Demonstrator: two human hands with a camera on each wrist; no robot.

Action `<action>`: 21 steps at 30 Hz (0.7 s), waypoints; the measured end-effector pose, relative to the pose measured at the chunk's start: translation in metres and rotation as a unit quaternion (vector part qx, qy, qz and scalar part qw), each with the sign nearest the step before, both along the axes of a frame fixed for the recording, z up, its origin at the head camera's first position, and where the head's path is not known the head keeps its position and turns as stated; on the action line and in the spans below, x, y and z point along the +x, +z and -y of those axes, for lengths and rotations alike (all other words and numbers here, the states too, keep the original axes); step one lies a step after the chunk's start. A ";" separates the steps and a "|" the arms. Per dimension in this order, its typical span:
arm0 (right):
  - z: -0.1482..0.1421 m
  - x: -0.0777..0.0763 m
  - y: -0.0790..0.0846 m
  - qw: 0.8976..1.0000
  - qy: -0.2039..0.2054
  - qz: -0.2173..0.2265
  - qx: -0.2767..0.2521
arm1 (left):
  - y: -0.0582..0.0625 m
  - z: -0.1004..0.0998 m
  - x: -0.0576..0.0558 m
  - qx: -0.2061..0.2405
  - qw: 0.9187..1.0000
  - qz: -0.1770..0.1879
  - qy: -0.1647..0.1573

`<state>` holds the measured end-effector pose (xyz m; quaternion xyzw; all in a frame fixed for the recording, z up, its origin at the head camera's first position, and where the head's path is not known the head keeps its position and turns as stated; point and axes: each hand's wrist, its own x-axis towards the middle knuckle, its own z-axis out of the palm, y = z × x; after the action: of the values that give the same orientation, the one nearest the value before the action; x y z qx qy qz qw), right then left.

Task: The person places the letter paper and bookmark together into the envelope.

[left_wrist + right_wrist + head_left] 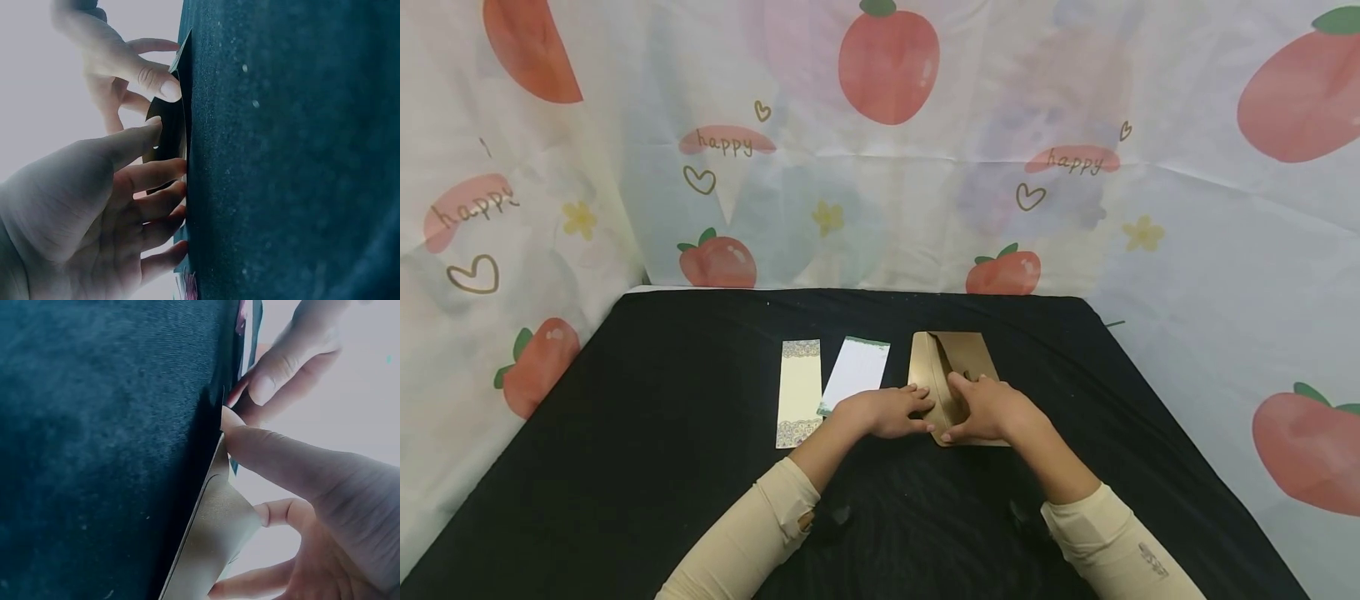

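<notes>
A gold-brown envelope (979,348) lies on the black cloth, its flap (923,358) turned to the left and its mouth partly parted. My left hand (891,412) reaches across the flap side, fingers fairly straight and fingertips touching it. From the right, my right hand (992,408) holds the envelope near its mouth. In the right wrist view the thumb (269,447) is at the near corner and another fingertip meets the raised paper (215,519). The left wrist view shows both hands close together at the envelope's dark opening (169,131).
Left of the envelope lie a cream card (800,383) with patterned ends and a white card (856,371) with green edges, partly behind the left hand. Black cloth (625,467) covers the table. A printed fabric backdrop (880,192) surrounds it.
</notes>
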<state>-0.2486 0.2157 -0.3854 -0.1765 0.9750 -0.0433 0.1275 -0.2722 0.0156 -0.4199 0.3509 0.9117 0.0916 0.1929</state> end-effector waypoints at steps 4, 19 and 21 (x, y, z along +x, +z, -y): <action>0.001 -0.001 0.002 1.000 -0.001 0.004 -0.007 | 0.000 0.002 -0.001 -0.004 1.000 0.002 0.003; 0.001 -0.010 -0.004 0.999 0.007 0.016 -0.048 | 0.008 0.004 -0.001 -0.025 0.998 -0.051 -0.019; 0.001 -0.011 -0.003 0.999 0.003 0.020 -0.048 | 0.010 0.003 0.000 -0.023 0.997 -0.067 -0.023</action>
<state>-0.2594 0.2150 -0.3889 -0.1847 0.9685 -0.0927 0.1388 -0.2727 0.0121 -0.4100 0.3723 0.9163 0.0422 0.1412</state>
